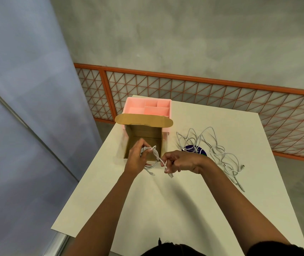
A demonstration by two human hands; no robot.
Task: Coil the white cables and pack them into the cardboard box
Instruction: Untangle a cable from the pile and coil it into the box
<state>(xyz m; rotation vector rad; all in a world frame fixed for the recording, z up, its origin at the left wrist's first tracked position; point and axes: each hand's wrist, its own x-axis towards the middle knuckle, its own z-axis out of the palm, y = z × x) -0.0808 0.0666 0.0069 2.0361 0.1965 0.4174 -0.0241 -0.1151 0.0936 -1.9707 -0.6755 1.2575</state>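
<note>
Cardboard box (143, 131) near table (166, 204) left edge, pink organizer (147, 108) behind. Left hand (136, 159) grips white cable coil (154, 153) at box's near rim; right hand (181, 161) pinches its tail. Loose cables (219, 154) right.

Brightness: moderate and even.
Shadows: soft, diffuse patches on the cream rectangular tabletop (166, 209).
Distortion: the orange metal mesh fence (203, 78) bows toward the frame edges.
Focus: thin white cables (219, 154) slightly blurred.
</note>
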